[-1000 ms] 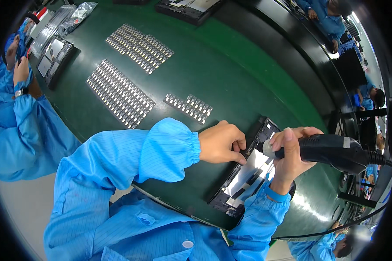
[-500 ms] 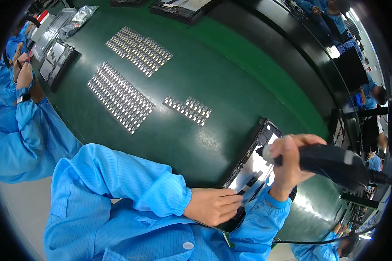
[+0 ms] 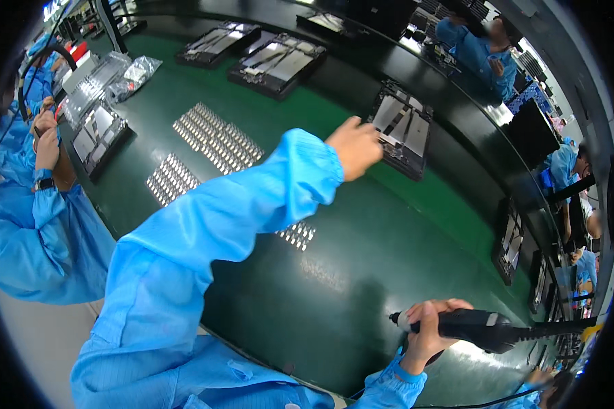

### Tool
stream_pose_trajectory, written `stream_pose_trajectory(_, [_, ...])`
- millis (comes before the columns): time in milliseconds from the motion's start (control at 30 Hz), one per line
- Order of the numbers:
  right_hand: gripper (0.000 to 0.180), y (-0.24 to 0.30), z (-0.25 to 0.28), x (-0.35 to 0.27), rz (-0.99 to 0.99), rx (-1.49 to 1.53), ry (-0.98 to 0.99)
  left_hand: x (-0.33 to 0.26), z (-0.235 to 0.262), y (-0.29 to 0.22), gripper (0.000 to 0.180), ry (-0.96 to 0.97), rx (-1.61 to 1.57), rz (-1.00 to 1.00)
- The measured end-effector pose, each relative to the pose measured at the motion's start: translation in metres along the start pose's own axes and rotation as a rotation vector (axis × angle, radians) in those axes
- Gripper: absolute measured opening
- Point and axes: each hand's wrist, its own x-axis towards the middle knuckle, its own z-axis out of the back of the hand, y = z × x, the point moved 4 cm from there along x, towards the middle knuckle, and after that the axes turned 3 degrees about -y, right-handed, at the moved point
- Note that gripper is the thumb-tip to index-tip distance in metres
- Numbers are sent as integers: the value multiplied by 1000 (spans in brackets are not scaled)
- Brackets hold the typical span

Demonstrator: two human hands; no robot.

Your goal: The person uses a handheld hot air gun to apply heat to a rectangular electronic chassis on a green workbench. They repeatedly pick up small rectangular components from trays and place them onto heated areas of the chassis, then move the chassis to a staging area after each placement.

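The right hand (image 3: 426, 330) is wrapped tight around a black electric screwdriver (image 3: 481, 327) near the table's (image 3: 361, 273) near edge. The left hand (image 3: 358, 144) reaches out loosely curled, empty, just beside a dark tray (image 3: 402, 129) toward the far edge.

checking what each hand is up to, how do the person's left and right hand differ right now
The left hand is stretched far out over the green belt toward a dark tray and grips nothing; the right hand is wrapped around a black electric screwdriver.
The left hand is loosely curled and empty; the right hand is a closed fist.
The left hand sits high and far; the right hand stays low, near the body.
Both are bare, with blue sleeves.
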Motion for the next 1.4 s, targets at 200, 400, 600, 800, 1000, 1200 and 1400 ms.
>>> stream_pose_trajectory(200, [41,-8,7,-2,-83,-33,-72,-33,7,162,26,222,522,344])
stream_pose_trajectory(400, [41,-14,6,2,-142,-73,-45,-91,-12,281,59,464,385,430])
stream_pose_trajectory(600, [38,-18,14,5,-105,-6,-37,-81,5,278,44,13,375,264])
stream_pose_trajectory(800, [31,-17,13,6,-171,37,-67,-43,59,241,36,-328,423,277])
stream_pose_trajectory(1000, [37,-22,21,8,22,-112,32,-39,142,216,38,-515,461,490])
stream_pose_trajectory(1200, [38,-14,25,14,78,-115,79,-51,201,104,26,-713,85,143])
stream_pose_trajectory(1400, [52,44,74,32,23,4,-244,-37,207,-60,28,-572,-204,-238])
